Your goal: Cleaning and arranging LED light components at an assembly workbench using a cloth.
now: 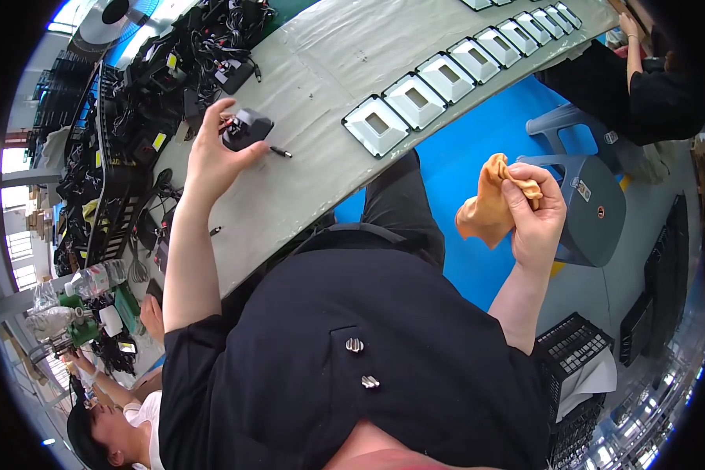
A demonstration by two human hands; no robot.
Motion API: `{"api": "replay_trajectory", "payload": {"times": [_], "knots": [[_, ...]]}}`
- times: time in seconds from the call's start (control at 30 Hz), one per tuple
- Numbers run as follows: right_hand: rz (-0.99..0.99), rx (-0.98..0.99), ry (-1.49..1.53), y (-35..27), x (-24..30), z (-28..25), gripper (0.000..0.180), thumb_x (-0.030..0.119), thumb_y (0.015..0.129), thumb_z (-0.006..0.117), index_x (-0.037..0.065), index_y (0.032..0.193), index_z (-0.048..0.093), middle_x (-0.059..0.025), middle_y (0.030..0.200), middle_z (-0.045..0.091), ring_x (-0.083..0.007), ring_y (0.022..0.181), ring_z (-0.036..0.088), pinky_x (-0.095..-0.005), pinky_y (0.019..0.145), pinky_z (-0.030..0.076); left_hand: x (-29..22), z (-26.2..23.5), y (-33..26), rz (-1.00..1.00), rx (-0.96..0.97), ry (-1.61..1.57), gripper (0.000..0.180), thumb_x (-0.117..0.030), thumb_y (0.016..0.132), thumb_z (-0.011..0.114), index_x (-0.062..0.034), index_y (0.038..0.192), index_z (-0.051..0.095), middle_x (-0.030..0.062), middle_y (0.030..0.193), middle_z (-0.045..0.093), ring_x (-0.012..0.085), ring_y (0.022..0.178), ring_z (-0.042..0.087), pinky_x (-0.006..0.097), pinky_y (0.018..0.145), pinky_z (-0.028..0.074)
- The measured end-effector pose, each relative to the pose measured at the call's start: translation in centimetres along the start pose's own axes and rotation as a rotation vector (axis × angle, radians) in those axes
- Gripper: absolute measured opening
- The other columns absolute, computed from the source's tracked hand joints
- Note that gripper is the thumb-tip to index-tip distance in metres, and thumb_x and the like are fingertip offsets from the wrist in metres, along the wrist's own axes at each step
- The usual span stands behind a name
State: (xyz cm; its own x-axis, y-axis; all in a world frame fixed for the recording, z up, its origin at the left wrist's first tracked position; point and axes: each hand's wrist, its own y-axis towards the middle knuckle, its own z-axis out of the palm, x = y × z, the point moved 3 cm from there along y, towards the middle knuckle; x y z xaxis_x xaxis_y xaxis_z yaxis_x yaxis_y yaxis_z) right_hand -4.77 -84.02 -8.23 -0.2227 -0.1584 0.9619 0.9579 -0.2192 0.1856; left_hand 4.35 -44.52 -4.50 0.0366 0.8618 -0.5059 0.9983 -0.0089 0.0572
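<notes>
My left hand (215,157) curves around a black power adapter (252,131) above the table, the thumb along its lower edge and the index finger raised off it. A short cord with a barrel plug (282,152) sticks out beside the thumb. In my right hand (539,215), a crumpled orange-tan cloth (486,207) is pinched between thumb and fingers, its loose part hanging to the left. That hand is off the table's edge, over the blue floor.
White-and-black square panels (377,125) line the right side of the table (305,94). Black adapters and tangled cables (204,55) pile up at far left. A grey plastic stool (595,211) and black crate (572,345) stand at right. Co-workers sit at far right and lower left.
</notes>
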Motion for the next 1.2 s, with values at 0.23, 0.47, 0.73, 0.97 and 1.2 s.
{"api": "replay_trajectory", "payload": {"times": [0.23, 0.47, 0.73, 0.97, 1.2], "knots": [[0.029, 0.027, 0.026, 0.3, -0.6, -0.7, 0.012, -0.004, 0.086, 0.063, 0.002, 0.096, 0.063, -0.0028, 0.094, 0.064, -0.0068, 0.086, 0.059, -0.0197, 0.077, 0.048, -10.3, 7.1, -0.4, 0.291, -0.074, 0.082, 0.097, -0.031, 0.057, 0.086, -0.0087, 0.136, 0.034, 0.0139, 0.109, 0.06, 0.03, 0.104, 0.058, 0.043, 0.093, 0.041], [0.226, 0.198, -0.356, 1.0, -3.1, 2.4, 0.023, 0.01, 0.084, 0.065, 0.002, 0.106, 0.063, -0.0087, 0.093, 0.066, -0.0156, 0.087, 0.062, -0.0283, 0.08, 0.049, -12.0, 10.4, 0.0, 0.238, 0.085, 0.19, 0.093, -0.037, 0.059, 0.083, -0.0088, 0.135, 0.037, 0.0137, 0.116, 0.058, 0.0311, 0.112, 0.053, 0.042, 0.095, 0.042], [0.637, 0.248, 0.201, 1.5, -11.7, 8.0, 0.025, 0.025, 0.093, 0.062, 0.004, 0.079, 0.062, 0.0075, 0.068, 0.052, 0.0001, 0.06, 0.04, -0.0205, 0.051, 0.033, -10.3, 8.9, -0.3, 0.126, 0.098, 0.121, 0.091, -0.036, 0.061, 0.082, -0.0103, 0.137, 0.037, 0.0128, 0.113, 0.059, 0.0275, 0.104, 0.061, 0.038, 0.089, 0.048], [0.665, 0.221, 0.244, 0.6, -11.8, 7.6, 0.022, 0.023, 0.093, 0.062, 0.002, 0.086, 0.064, 0.0061, 0.071, 0.055, 0.0004, 0.063, 0.045, -0.0197, 0.053, 0.037, 7.3, -8.4, 0.9, -0.202, -0.59, -0.644, 0.062, -0.008, 0.079, 0.075, -0.0042, 0.128, 0.039, 0.0131, 0.107, 0.064, 0.0172, 0.086, 0.064, 0.027, 0.075, 0.052], [0.53, 0.33, -0.042, 1.5, -10.7, 10.6, 0.031, 0.025, 0.092, 0.063, 0.002, 0.071, 0.058, 0.0067, 0.061, 0.049, -0.001, 0.059, 0.037, -0.0226, 0.048, 0.033, 7.2, -10.9, 0.8, -0.02, -0.568, -0.17, 0.077, -0.019, 0.073, 0.083, 0.0014, 0.132, 0.037, 0.0098, 0.116, 0.057, 0.0149, 0.095, 0.059, 0.025, 0.083, 0.047]]}}
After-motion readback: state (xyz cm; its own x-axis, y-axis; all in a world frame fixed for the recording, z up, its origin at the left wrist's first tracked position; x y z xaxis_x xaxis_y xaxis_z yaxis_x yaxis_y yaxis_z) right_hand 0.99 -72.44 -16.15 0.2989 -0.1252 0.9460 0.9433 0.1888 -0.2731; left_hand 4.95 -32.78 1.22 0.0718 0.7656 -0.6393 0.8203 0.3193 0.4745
